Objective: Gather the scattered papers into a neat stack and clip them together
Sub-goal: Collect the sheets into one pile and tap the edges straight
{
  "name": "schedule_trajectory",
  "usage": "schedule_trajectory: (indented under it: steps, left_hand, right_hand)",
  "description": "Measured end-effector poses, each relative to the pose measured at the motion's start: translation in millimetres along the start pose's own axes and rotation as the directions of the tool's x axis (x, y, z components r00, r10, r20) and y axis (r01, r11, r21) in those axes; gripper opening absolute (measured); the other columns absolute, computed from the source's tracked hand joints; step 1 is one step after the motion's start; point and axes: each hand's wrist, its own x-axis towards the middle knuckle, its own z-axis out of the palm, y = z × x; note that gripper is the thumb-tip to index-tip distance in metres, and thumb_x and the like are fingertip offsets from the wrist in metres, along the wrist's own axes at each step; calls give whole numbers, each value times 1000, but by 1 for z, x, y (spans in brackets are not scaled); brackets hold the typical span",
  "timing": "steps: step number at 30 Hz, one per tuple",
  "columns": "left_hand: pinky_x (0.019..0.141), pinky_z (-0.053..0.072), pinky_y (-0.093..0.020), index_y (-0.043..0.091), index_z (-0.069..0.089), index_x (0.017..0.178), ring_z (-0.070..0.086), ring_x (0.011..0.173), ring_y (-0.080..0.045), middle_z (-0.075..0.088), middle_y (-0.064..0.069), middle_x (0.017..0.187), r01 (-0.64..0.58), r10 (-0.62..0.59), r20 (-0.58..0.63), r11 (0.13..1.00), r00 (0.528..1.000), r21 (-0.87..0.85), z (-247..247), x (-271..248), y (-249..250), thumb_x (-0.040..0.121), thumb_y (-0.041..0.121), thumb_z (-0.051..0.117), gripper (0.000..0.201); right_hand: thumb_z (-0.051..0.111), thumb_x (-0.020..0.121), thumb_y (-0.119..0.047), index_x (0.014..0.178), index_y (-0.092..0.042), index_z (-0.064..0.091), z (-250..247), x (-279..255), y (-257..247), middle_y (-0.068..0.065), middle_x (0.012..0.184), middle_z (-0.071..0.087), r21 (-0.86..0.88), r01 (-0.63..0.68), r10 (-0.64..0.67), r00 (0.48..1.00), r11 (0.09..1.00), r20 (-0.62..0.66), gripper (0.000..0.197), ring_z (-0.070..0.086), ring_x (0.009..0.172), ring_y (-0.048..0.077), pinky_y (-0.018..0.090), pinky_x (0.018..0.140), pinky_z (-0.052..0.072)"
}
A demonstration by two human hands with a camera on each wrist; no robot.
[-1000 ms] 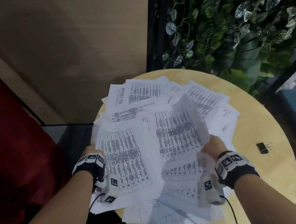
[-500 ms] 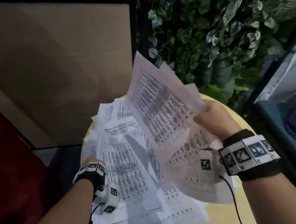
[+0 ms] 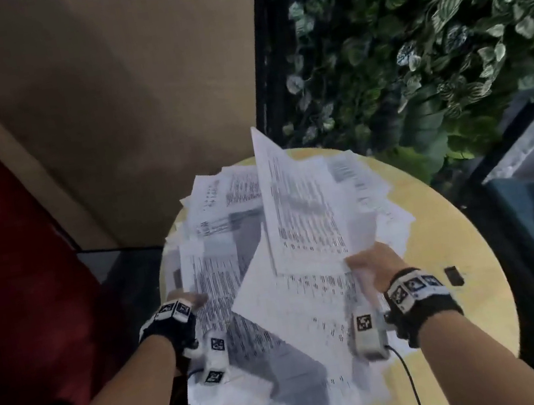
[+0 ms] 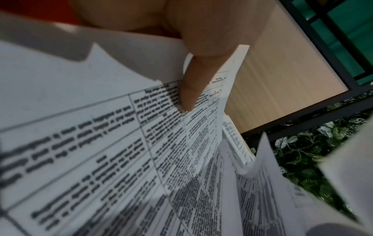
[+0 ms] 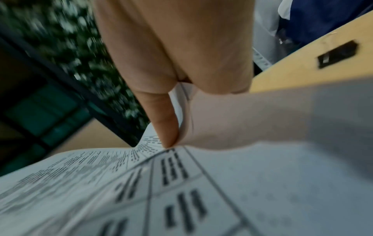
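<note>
Gathering step, papers (image 3: pixel 308 300) not yet squared. They lie fanned over the left half of the round table (image 3: pixel 433 212), several overhanging its left and near edges. My right hand (image 3: pixel 371 271) pinches a raised bunch of sheets at their near right corner, thumb on top and fingers curled beneath; the bunch stands tilted up over the table centre. My left hand (image 3: pixel 186 301) grips the pile at the table's left edge; the left wrist view shows the thumb (image 4: pixel 198 76) pressed on a printed sheet, with other sheets curling beside it. The clip (image 3: pixel 454 275) lies alone near the right edge, well apart from the papers, untouched. Judgement: to do this well, I should lower the raised bunch onto the left-hand pile rather than lift higher, then sweep the overhanging sheets inward before they slide off. Next, hold loosely and tap one long edge, then one short edge, on the table to align. Risk: creased corners under a tight pinch, and sheets slipping off the near edge.
</note>
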Motion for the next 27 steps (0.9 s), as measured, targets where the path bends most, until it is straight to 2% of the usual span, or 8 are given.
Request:
schedule_trajectory:
  steps: [3,6,9,13,16,21,24,27]
  left_hand:
    - [106,41,-38,-3,39,138,48,127,-33,45,-19,141,40,-40,9,999,999,-5,-2,-8,-1,82,29,68,71]
    - [103,44,-38,-3,41,136,51,123,-34,50,-18,137,14,-14,21,1000,1000,-25,-2,-7,-4,82,25,69,67]
    - [100,45,-37,-4,41,136,53,121,-35,51,-19,136,38,-36,35,998,999,-47,-2,-8,-7,82,25,68,67]
    - [103,40,-37,-8,36,137,47,127,-35,45,-21,141,82,-78,39,991,996,-108,1,-6,-7,86,21,63,64]
    - [107,35,-39,-7,23,143,38,133,-37,34,-23,147,104,-96,51,974,994,-201,4,-4,-11,89,31,58,74]
    - [112,31,-39,-3,33,140,42,130,-36,42,-23,142,105,-96,44,945,994,-308,5,4,-17,87,59,41,82]
    - [110,28,-37,-6,35,139,40,131,-35,40,-25,143,132,-132,22,933,991,-335,4,-1,-14,91,59,32,80]
    - [109,30,-36,-6,34,139,39,132,-36,37,-25,144,138,-140,17,931,990,-338,6,-4,-17,96,46,35,68]
  right_hand:
    - [63,82,-8,103,1,57,29,19,41,13,96,59,-355,-88,90,996,931,-10,23,55,87,26,26,75,44]
    - [67,79,-5,113,5,56,54,26,57,16,110,64,-351,-142,156,988,926,13,37,61,101,32,34,88,51]
    - [70,78,-6,113,5,57,67,28,52,18,112,64,-358,-138,160,987,924,32,40,62,104,31,34,88,52]
    - [70,77,-8,107,3,59,80,22,40,19,106,66,-176,-69,82,994,982,68,34,63,100,33,40,89,52]
    - [63,80,-2,103,0,59,92,13,29,21,106,66,-129,16,2,991,992,137,24,62,102,35,47,89,52]
    - [58,83,3,109,1,57,93,-10,-8,14,94,66,98,129,-149,959,987,241,27,61,83,22,23,63,47]
    - [55,86,6,88,1,68,77,-22,-25,5,72,69,439,76,-235,918,895,319,14,67,66,15,22,62,53]
    - [47,87,6,98,13,63,62,-18,-22,22,93,71,725,-71,-271,899,685,345,21,70,84,27,34,74,58]
